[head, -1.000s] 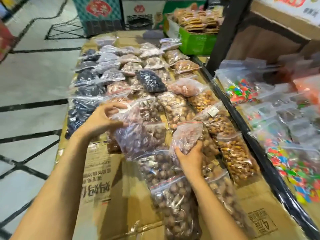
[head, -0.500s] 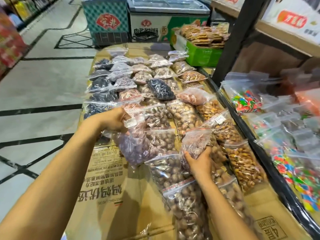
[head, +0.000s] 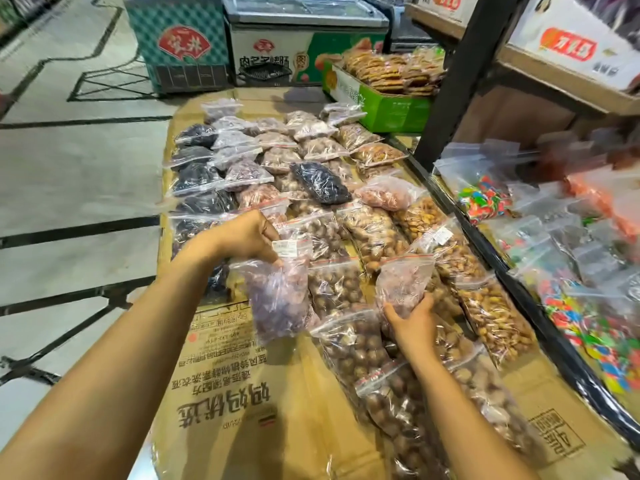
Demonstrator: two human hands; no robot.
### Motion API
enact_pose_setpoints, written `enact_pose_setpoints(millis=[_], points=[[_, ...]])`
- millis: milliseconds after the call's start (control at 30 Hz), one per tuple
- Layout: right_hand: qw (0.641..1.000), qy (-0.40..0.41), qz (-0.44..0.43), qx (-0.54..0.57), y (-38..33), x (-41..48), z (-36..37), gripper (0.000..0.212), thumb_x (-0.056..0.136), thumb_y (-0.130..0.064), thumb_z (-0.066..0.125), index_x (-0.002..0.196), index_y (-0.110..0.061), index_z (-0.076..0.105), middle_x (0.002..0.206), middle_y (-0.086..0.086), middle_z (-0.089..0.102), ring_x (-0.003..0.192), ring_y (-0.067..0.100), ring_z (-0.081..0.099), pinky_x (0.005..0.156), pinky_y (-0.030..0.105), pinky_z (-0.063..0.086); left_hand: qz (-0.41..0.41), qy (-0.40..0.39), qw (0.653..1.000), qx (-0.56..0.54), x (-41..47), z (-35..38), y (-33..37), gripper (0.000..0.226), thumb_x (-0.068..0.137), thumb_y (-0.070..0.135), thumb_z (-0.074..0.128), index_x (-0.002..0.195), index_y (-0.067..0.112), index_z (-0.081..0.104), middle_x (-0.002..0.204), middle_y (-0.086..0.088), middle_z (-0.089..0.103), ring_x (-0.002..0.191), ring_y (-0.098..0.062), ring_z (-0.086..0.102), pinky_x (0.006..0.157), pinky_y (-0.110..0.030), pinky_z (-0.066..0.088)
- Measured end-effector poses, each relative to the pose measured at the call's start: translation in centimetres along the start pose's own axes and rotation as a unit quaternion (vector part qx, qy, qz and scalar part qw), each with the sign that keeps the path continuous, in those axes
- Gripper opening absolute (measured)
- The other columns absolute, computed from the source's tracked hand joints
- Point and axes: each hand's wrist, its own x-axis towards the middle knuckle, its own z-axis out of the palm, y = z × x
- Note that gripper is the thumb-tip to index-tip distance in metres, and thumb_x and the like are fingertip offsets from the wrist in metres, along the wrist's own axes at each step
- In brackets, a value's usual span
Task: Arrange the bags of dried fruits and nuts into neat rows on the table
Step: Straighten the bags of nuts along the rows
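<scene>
Several clear zip bags of nuts and dried fruit lie in rows on a table covered with flattened cardboard (head: 242,403). My left hand (head: 247,239) pinches the top of a bag of purplish dried fruit (head: 278,299), which hangs just above the cardboard's near left part. My right hand (head: 412,320) grips from below a smaller bag of pinkish pieces (head: 403,282), held upright over the brown nut bags (head: 349,341). A dark fruit bag (head: 320,183) lies askew across the middle rows.
A black shelf frame (head: 460,74) and rail run along the table's right side, with bags of coloured candy (head: 485,197) beyond. A green box of biscuits (head: 391,109) stands at the far right corner. Freezers (head: 304,53) stand behind. Tiled floor lies left.
My left hand has lifted the purplish bag by its top and shifted it slightly nearer and right. My right hand keeps its bag upright. The camera has tilted up.
</scene>
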Motion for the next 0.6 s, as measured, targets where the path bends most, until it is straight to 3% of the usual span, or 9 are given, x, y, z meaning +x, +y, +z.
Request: enact_pose_setpoints(millis=[67,133,200,267,333,400,433,533,600], points=[[1.0,0.01,-0.002,0.009,0.0,-0.1,0.2,0.073,0.086,-0.022,0.068,0.14,-0.003,0.023,0.11,0.023,0.062,0.071,0.02,0.056,0.064,0.031,0.046,0.005,0.021,0.999,-0.031,0.3,1.4,-0.1,0.03,0.077,0.015,0.078,0.053,0.019,0.06,0.046,0.014,0.053,0.042,-0.001,0.039,0.046,-0.012,0.031],[1.0,0.013,0.001,0.015,-0.2,-0.3,0.2,0.074,0.087,-0.02,0.067,0.142,-0.002,0.021,0.11,0.024,0.062,0.079,0.028,0.062,0.068,0.035,0.049,-0.022,0.055,0.998,-0.027,0.7,3.0,-0.4,0.012,0.075,0.024,0.08,0.072,0.019,0.069,0.07,0.008,0.068,0.056,-0.005,0.051,0.051,-0.012,0.038],[1.0,0.012,-0.001,0.018,-0.2,-0.3,0.1,0.073,0.087,-0.019,0.067,0.142,-0.003,0.021,0.11,0.023,0.062,0.072,0.02,0.058,0.063,0.031,0.047,-0.075,0.139,0.987,0.001,0.3,5.2,-0.8,0.03,0.075,0.03,0.078,0.101,0.018,0.068,0.107,0.001,0.069,0.084,-0.008,0.062,0.075,-0.02,0.05],[1.0,0.014,-0.005,0.016,-0.1,-0.3,0.1,0.073,0.088,-0.02,0.067,0.142,-0.003,0.021,0.109,0.022,0.061,0.065,0.013,0.049,0.061,0.029,0.045,-0.112,0.281,0.953,0.009,-1.8,7.9,-0.9,0.058,0.074,0.038,0.077,0.124,0.019,0.057,0.126,0.001,0.06,0.112,-0.016,0.056,0.097,-0.037,0.047],[1.0,0.015,-0.009,0.01,-0.2,-0.3,0.1,0.073,0.087,-0.021,0.067,0.141,-0.002,0.022,0.109,0.023,0.061,0.071,0.022,0.055,0.068,0.034,0.049,-0.151,0.386,0.907,-0.08,-4.2,10.8,-1.3,0.078,0.069,0.045,0.079,0.135,0.02,0.045,0.132,-0.001,0.053,0.12,-0.019,0.05,0.1,-0.038,0.044],[1.0,0.013,-0.009,0.003,-0.3,-0.4,0.0,0.072,0.087,-0.022,0.067,0.14,-0.001,0.023,0.108,0.023,0.062,0.078,0.03,0.058,0.074,0.04,0.052,-0.203,0.374,0.88,-0.209,-5.9,13.2,-2.1,0.085,0.067,0.043,0.081,0.137,0.017,0.039,0.131,-0.006,0.053,0.112,-0.02,0.053,0.093,-0.032,0.046],[1.0,0.013,-0.007,0.0,-0.4,-0.4,0.0,0.072,0.087,-0.023,0.067,0.14,-0.001,0.023,0.105,0.021,0.062,0.078,0.03,0.057,0.075,0.04,0.052,-0.218,0.341,0.883,-0.237,-6.3,14.3,-2.4,0.081,0.068,0.042,0.08,0.134,0.016,0.041,0.129,-0.007,0.055,0.107,-0.019,0.055,0.09,-0.031,0.047],[1.0,0.013,0.001,0.016,-0.4,-0.2,-0.3,0.073,0.086,-0.022,0.069,0.14,-0.002,0.025,0.11,0.016,0.059,0.088,0.028,0.057,0.079,0.035,0.046,-0.207,0.308,0.899,-0.233,-6.6,15.2,-3.0,0.047,0.072,0.048,0.074,0.106,0.02,0.058,0.122,0.0,0.06,0.103,-0.02,0.061,0.086,-0.031,0.052],[0.998,0.023,0.016,0.053,-0.6,0.1,-0.4,0.067,0.082,-0.02,0.073,0.134,-0.004,0.032,0.123,0.016,0.057,0.107,0.033,0.058,0.083,0.031,0.043,-0.204,0.293,0.906,-0.226,-6.5,14.4,-2.9,0.029,0.075,0.047,0.072,0.085,0.024,0.057,0.1,0.005,0.067,0.087,-0.019,0.067,0.074,-0.027,0.053]])
